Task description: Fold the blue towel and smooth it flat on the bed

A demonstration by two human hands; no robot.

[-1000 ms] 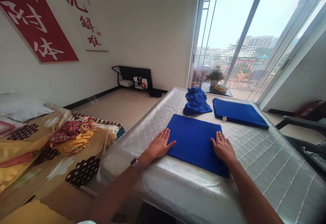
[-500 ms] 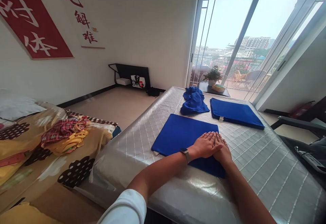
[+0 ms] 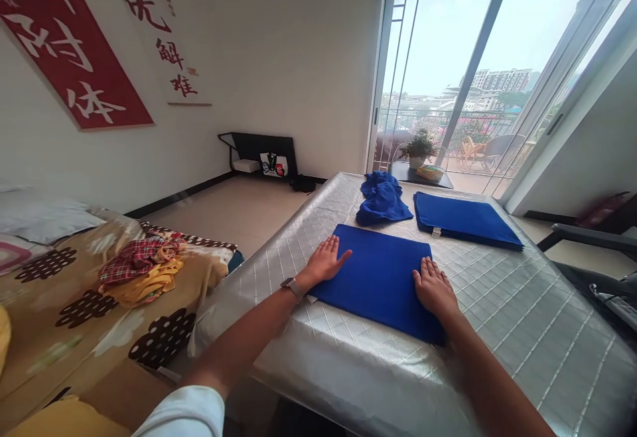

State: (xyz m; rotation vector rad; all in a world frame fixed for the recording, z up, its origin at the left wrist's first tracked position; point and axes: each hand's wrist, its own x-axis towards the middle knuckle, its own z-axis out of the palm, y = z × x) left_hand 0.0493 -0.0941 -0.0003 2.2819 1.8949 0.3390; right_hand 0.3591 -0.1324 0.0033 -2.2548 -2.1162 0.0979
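Observation:
A folded blue cloth (image 3: 375,278) lies flat on a mattress wrapped in shiny silvery plastic (image 3: 502,317). Along its left edge rests my left hand (image 3: 324,261), flat, thumb spread out over the fabric and a watch on the wrist. My right hand (image 3: 435,288) lies flat on the cloth's right edge, fingers stretched out and pointing away from me. Behind it to the right is a stack of folded blue cloths (image 3: 468,220) with a pale tag at its front corner. A crumpled blue cloth (image 3: 382,199) sits at the far side of the mattress.
To the left, a bed with a patterned sheet (image 3: 94,331) bears a heap of plaid and yellow cloth (image 3: 144,264). A black armrest (image 3: 584,237) stands at the right. Beyond the mattress are a small dark table with a potted plant (image 3: 419,145) and a sliding glass door (image 3: 478,59).
My left hand has moved left from beside my right hand to the cloth's left edge. My right hand stays on the right edge. The view has turned slightly left.

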